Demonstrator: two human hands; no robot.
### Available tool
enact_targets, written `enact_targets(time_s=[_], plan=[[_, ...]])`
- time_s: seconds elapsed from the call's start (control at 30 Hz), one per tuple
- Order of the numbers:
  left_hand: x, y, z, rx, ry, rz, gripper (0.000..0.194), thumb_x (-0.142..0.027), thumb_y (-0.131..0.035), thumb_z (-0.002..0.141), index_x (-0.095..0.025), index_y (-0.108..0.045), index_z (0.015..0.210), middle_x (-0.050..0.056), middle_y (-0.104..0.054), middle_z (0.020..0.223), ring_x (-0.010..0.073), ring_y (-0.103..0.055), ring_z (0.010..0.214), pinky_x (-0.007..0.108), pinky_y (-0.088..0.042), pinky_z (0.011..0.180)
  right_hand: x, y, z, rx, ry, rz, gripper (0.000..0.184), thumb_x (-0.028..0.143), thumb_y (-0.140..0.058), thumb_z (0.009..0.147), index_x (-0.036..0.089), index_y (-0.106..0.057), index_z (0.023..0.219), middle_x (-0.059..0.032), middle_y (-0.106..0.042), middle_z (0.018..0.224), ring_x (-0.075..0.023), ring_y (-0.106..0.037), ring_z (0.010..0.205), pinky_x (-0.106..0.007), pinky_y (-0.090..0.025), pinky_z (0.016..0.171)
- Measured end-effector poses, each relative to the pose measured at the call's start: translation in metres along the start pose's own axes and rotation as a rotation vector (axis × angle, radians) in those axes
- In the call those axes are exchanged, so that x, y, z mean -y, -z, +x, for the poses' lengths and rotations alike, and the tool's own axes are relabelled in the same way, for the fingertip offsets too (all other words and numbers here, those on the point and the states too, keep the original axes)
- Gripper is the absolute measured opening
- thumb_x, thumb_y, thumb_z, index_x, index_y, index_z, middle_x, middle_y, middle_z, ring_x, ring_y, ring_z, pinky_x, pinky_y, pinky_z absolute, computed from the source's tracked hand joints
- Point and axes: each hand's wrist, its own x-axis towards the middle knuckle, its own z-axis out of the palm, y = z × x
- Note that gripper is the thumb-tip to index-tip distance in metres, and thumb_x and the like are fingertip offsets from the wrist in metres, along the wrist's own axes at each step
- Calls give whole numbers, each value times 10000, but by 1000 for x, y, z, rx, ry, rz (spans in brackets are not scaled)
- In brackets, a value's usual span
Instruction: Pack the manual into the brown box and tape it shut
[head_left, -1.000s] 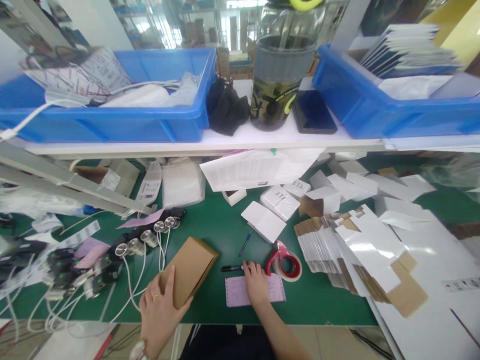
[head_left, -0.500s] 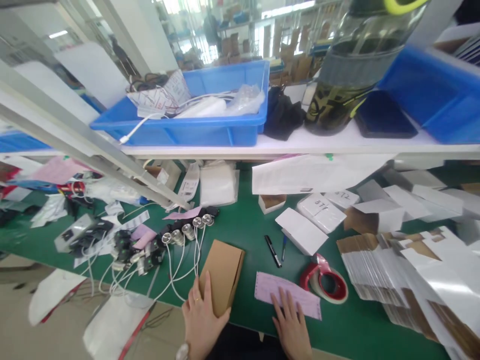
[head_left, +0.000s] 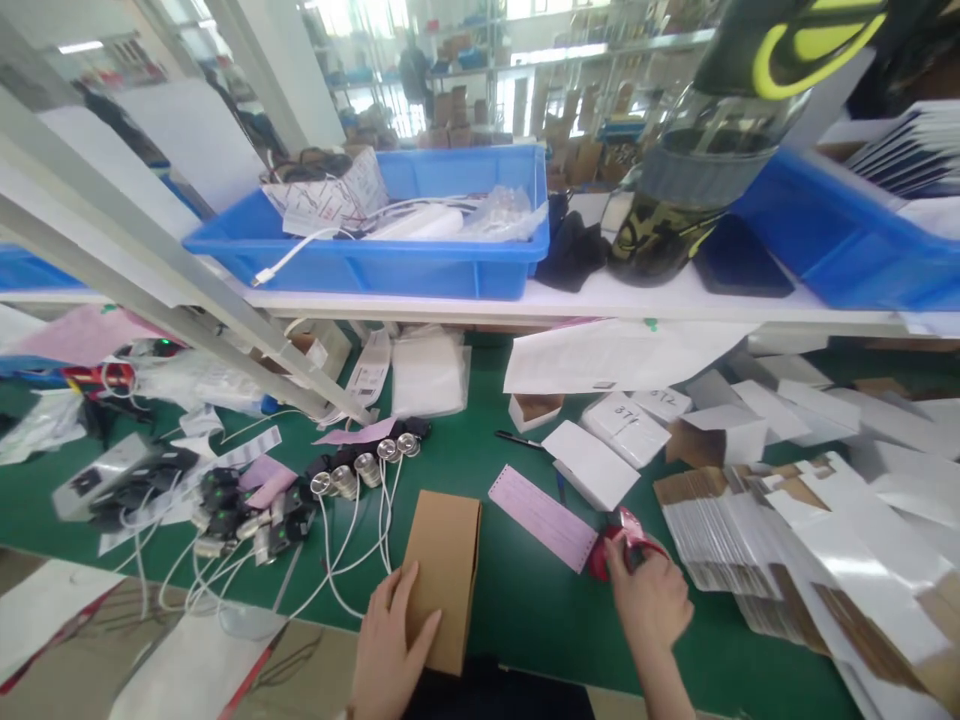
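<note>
A closed brown cardboard box point(head_left: 444, 545) lies at the front edge of the green table. My left hand point(head_left: 399, 625) holds its near left side, with the thumb across the top and the fingers along the left edge. To the right, my right hand point(head_left: 651, 590) grips a red tape dispenser point(head_left: 628, 530), and the hand covers much of the dispenser and its roll. A pink printed slip point(head_left: 544, 515) lies slantwise between the box and the dispenser. Behind the slip are a black marker point(head_left: 519, 439) and a blue pen point(head_left: 560, 487), the pen partly hidden by a white box point(head_left: 590, 463).
Flattened cartons point(head_left: 720, 530) are stacked at right. Silver-ended devices point(head_left: 366, 467) with white cables stand left of the box. Wrapped white packs point(head_left: 626, 428) lie behind. Overhead, a shelf point(head_left: 450, 308) carries a blue bin point(head_left: 360, 270) and a bottle point(head_left: 675, 190).
My right hand has left the pink slip and taken hold of the tape dispenser. The slip has turned and shifted away from me; the marker has turned too. My left hand stays at the box.
</note>
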Motion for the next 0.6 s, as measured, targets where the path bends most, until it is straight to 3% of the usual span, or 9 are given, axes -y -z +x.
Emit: enact_targets(time_s=[0.07, 0.13, 0.23, 0.33, 0.4, 0.47, 0.53, 0.6], plan=[[6, 3, 6, -18, -28, -51, 539, -456, -510, 920, -198, -529, 1394, 142, -541, 1350, 308, -536, 1270, 529, -439, 1110, -7, 0, 15, 224, 15, -45, 550, 570, -402, 945, 109, -701, 972, -228, -709, 962, -365, -673, 957, -465, -492, 807], [8, 7, 11, -13, -55, -79, 510, -446, -514, 918, -214, -544, 1371, 131, -554, 1331, 307, -559, 1248, 542, -455, 1101, -10, -1, 29, 354, 31, -45, 457, 482, -406, 949, 137, -706, 932, -197, -731, 958, -326, -699, 938, -433, -493, 819], [10, 12, 16, -7, -94, -111, 461, -425, -518, 922, -234, -562, 1340, 114, -578, 1303, 295, -591, 1218, 531, -484, 1082, -24, 8, 37, 379, -11, -32, 398, 401, -388, 943, 151, -698, 940, -198, -745, 988, -319, -725, 900, -418, -508, 764], [13, 15, 21, -41, -133, -133, 414, -411, -532, 916, -237, -601, 1285, 115, -605, 1279, 303, -619, 1178, 551, -516, 1038, -58, 24, 21, 390, -11, -10, 371, 394, -375, 943, 189, -678, 877, -177, -762, 944, -321, -735, 870, -410, -524, 750], [9, 19, 25, -88, -157, -151, 378, -415, -553, 903, -232, -642, 1221, 123, -621, 1271, 325, -624, 1166, 582, -518, 1019, -82, 35, 0, 338, 76, 113, 388, 462, -382, 946, 215, -665, 849, -147, -770, 925, -301, -737, 861, -377, -543, 745], [-3, 29, 28, -108, -192, -205, 342, -412, -565, 904, -241, -666, 1182, 116, -637, 1260, 326, -621, 1167, 576, -512, 1024, -98, 46, -24, 192, 247, 329, 465, 592, -408, 932, 214, -673, 874, -141, -773, 937, -294, -736, 871, -361, -570, 747], [-25, 44, 29, -50, -239, -310, 307, -395, -556, 925, -263, -674, 1176, 99, -659, 1231, 299, -623, 1164, 518, -514, 1033, -99, 59, -46, 28, 474, 506, 522, 667, -465, 906, 199, -697, 929, -142, -774, 949, -297, -736, 885, -368, -590, 763], [-53, 62, 29, 83, -263, -446, 286, -385, -546, 948, -278, -676, 1179, 90, -671, 1217, 270, -624, 1165, 454, -507, 1040, -85, 76, -65, -30, 708, 567, 444, 615, -540, 910, 215, -708, 1006, -116, -775, 976, -285, -732, 906, -359, -594, 781]])
